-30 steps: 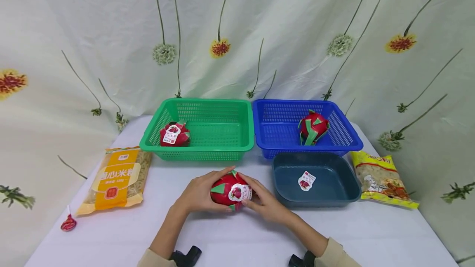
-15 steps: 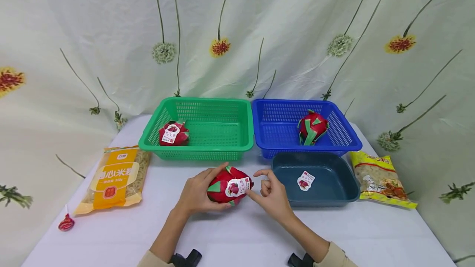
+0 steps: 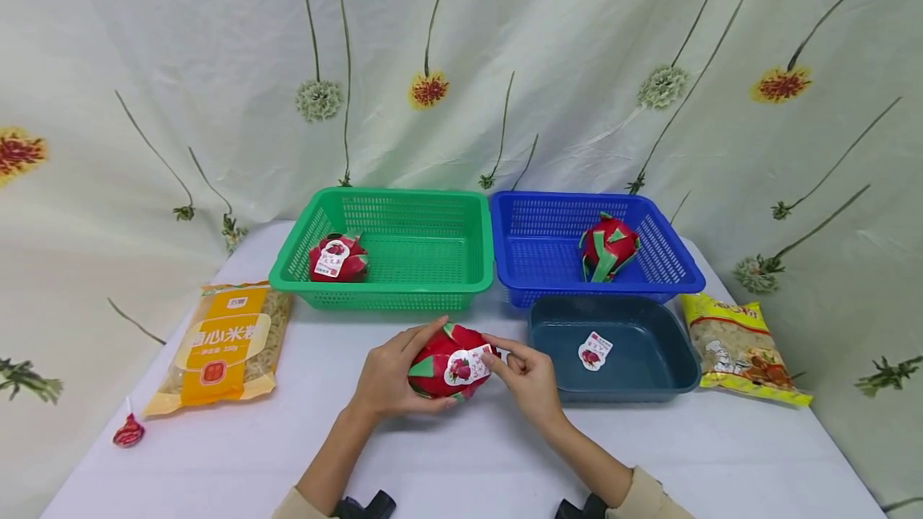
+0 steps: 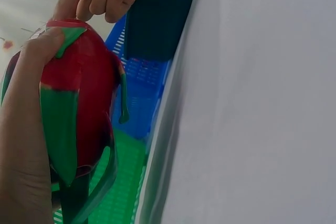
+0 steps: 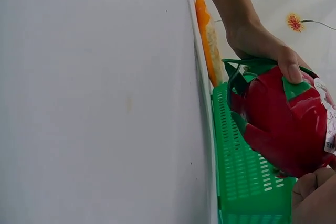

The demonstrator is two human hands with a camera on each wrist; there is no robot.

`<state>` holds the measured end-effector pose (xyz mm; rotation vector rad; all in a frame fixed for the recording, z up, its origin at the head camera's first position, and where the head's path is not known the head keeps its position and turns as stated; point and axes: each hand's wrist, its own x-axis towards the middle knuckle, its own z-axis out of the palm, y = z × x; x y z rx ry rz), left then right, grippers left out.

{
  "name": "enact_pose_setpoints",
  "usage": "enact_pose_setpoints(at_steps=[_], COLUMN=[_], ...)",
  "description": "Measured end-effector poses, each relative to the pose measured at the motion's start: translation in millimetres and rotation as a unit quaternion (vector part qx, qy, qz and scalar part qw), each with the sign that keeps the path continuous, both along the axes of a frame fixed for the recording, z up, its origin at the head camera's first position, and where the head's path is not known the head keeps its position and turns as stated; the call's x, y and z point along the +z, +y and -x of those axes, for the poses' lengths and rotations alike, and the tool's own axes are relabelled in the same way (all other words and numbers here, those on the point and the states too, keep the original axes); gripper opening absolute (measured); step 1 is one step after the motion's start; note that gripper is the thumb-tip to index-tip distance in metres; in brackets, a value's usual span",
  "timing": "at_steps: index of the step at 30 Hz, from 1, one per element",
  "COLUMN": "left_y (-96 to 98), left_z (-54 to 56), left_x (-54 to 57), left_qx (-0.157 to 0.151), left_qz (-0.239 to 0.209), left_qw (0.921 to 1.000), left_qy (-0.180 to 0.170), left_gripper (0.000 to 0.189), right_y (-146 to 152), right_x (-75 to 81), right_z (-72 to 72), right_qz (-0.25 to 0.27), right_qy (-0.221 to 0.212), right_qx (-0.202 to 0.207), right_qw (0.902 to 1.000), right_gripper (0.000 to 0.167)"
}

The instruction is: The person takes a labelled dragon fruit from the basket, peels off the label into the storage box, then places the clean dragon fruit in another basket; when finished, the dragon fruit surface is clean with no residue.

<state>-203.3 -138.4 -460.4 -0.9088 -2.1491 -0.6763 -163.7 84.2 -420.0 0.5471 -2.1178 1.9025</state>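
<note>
Counter point(image 3: 447, 463): white-covered, with pale sleeves point(image 3: 644, 497) and black wrist mounts point(image 3: 369, 508) at its near side.
Lollipop point(image 3: 129, 431): red, lying near left, well apart from the hands.
Dragon fruit point(image 3: 438, 360): mid-scene, between the left hand point(image 3: 392, 375) and the right hand point(image 3: 532, 387); whether it touches the counter, I cannot tell.
Left-hand hold: curled round the fruit's left side, thumb on the near face – a full grasp.
Right-hand hold: pinching the fruit's right end, thumb at the edge of the front sticker point(image 3: 461, 368).
Front sticker: lies across the fruit's skin, so this one looks nearly finished; whether the end by the thumb sits flat is hard to tell.
Orange bag point(image 3: 223, 347): lies to the left, just beside the green basket.
Dark tray point(image 3: 652, 351): right of the hands, with a spare sticker point(image 3: 595, 351) on its floor – apparently one left to use.
Yellow bag point(image 3: 739, 351): right of the tray.
Green basket point(image 3: 382, 295): far left; the fruit inside point(image 3: 353, 264) wears a sticker, so it seems done.
Blue basket point(image 3: 534, 263): far right; its fruit point(image 3: 609, 251) shows no sticker on the visible side, so it probably remains.
Floral cloth point(image 3: 548, 38): hangs behind everything.
</note>
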Motion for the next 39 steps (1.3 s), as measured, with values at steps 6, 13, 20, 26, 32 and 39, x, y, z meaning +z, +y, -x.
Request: enact_pose_setpoints(at_steps=[6, 13, 20, 26, 32, 39], left_y=[1.9, 3.1, 2.0, 3.3, 5.4, 1.7], left_z=[-1.3, -2.2, -0.8, 0.5, 4.2, 5.2], left_x=[-0.9, -3.8, -10.2, -13.8, -13.2, -11.5], left_qx=[0.014, 0.026, 0.032, 0.019, 0.024, 0.047], left_qz=[0.003, 0.006, 0.009, 0.005, -0.003, -0.012], left_qw=[0.9999, 0.9993, 0.9958, 0.9924, 0.9881, 0.9837], left_qy=[-0.005, -0.025, -0.085, -0.122, -0.152, -0.173], left_gripper=[0.096, 0.096, 0.096, 0.097, 0.097, 0.097], right_y=[-2.4, -5.7, -4.7, -4.2, 11.0, 78.3], right_x=[-7.7, -5.2, 1.9, 8.1, 15.3, 48.0], right_z=[2.6, 0.7, -5.4, -18.2, -25.7, -14.0], right_qz=[0.059, 0.061, 0.043, 0.024, 0.059, 0.092], right_qy=[0.004, 0.001, 0.001, 0.002, 0.149, 0.248], right_qx=[-0.013, -0.041, -0.036, -0.026, 0.023, -0.046], right_qw=[0.9981, 0.9973, 0.9984, 0.9994, 0.9868, 0.9633], right_gripper=[0.017, 0.009, 0.007, 0.005, 0.006, 0.008])
